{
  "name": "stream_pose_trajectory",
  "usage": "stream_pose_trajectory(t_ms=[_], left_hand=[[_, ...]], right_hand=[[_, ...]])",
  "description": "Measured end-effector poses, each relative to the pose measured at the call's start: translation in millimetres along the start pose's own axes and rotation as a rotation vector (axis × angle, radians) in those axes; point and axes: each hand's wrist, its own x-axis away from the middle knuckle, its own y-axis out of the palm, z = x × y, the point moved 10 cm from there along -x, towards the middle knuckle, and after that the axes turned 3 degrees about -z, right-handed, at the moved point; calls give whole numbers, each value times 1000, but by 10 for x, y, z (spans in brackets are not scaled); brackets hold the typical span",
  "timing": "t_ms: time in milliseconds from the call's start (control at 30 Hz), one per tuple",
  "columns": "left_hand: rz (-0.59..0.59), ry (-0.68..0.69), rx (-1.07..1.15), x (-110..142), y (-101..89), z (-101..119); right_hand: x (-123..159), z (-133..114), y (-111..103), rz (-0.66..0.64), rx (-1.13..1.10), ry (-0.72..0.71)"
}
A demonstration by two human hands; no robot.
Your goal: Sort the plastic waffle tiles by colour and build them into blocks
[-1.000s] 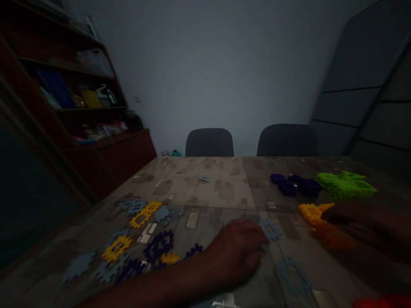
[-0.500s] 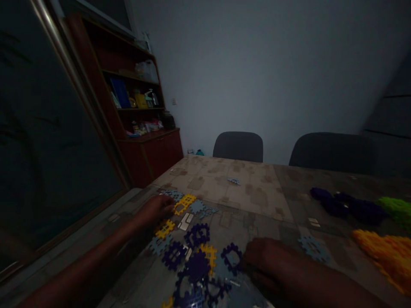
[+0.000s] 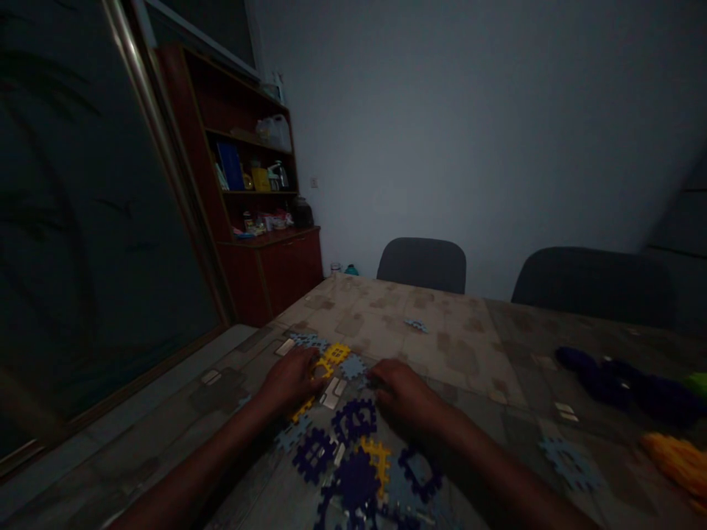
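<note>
Head view: has the left hand [image 3: 290, 379] low over the counter [image 3: 447, 353], thumb parted from bent fingers at the open-centred yellow piece [image 3: 322, 369]; cannot tell whether gripping it. Has the right hand [image 3: 407, 394] with fingers curled downward, just beside the solid grey-blue piece [image 3: 353, 366]; cannot tell whether pinching anything. Shows both toothed pieces lying flat between the hands, with a yellow window piece [image 3: 337, 353] adjoining them and pale blue pieces [image 3: 308, 341] beyond the left hand.

Nearer the camera, shows a loose cluster of dark purple pieces [image 3: 356, 482], with a second yellow window piece [image 3: 378, 460] among them. Farther back, shows a small lone grey-blue piece [image 3: 416, 324], well apart from the rest. To the right, shows a grey-blue frame [image 3: 570, 462], an orange pile [image 3: 677, 460], a purple pile [image 3: 635, 386] and, at the edge of view, a bit of green [image 3: 700, 384]. Behind the counter, shows two dark chairs [image 3: 423, 265].
</note>
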Motion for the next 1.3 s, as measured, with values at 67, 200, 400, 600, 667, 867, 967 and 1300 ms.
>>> stream_pose_trajectory(t_ms=[67,200,400,600,667,867,967,1300], left_hand=[[25,23,44,21,-42,-40],[93,101,113,47,-184,-44],[148,191,168,110,-351,53],[180,194,193,104,-359,-31],[187,192,202,94,-343,-72],[207,200,217,78,-286,-111],[220,217,225,85,-277,-76],[209,363,297,215,-267,326]], right_hand=[[-157,29,17,23,13,22],[-454,-8,21,53,44,74],[-798,-235,84,36,98,114],[-937,-231,148,50,141,171],[-947,-195,144,67,141,183],[-931,-14,62,126,43,222],[-844,144,-65,199,-57,262],[86,526,-178,173,-329,407]])
